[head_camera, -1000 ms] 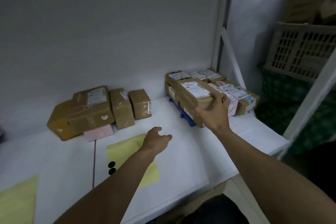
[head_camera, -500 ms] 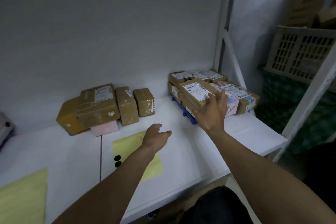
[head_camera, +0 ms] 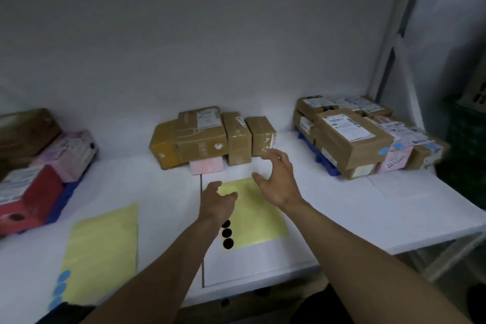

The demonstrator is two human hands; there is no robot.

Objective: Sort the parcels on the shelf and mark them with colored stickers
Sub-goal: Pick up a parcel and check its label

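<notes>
- R hand [head_camera: 276, 179] has let go of the labelled brown parcel [head_camera: 352, 137] atop the right pile [head_camera: 363, 168] and swung left. It now hangs in front of the middle pile [head_camera: 238, 139], fingers spread wide, holding nothing.
- Its fingertips [head_camera: 266, 156] are just beside the small brown parcel [head_camera: 260, 137] at that pile's right end; can't tell if they touch.
- L hand [head_camera: 217, 200] is over the upper left corner of the yellow sticker sheet [head_camera: 257, 213], fingers loose and part curled, nothing in them.
- View has turned left vs 0.5 s ago, so a left pile shows now.
- 3 black dot stickers [head_camera: 226, 233] in a column at the sheet's left edge, just by the L wrist.
- Middle pile: brown parcels side by side against the back wall. The large brown parcel [head_camera: 201, 134] has a white label, w/ a pink box [head_camera: 206, 166] poking out from under it.
- Right pile: labelled parcels stacked on a blue tray [head_camera: 324, 163]; a blue dot sticker [head_camera: 384, 150] on one parcel.
- Left pile: red box [head_camera: 29, 197] in front, pink printed box [head_camera: 68, 152] behind it.
- Second yellow sheet [head_camera: 102, 252] lies front left, w/ blue dots [head_camera: 61, 287] at its lower left corner.
- All on a white shelf [head_camera: 381, 218]; white upright post [head_camera: 394, 23] at right.
</notes>
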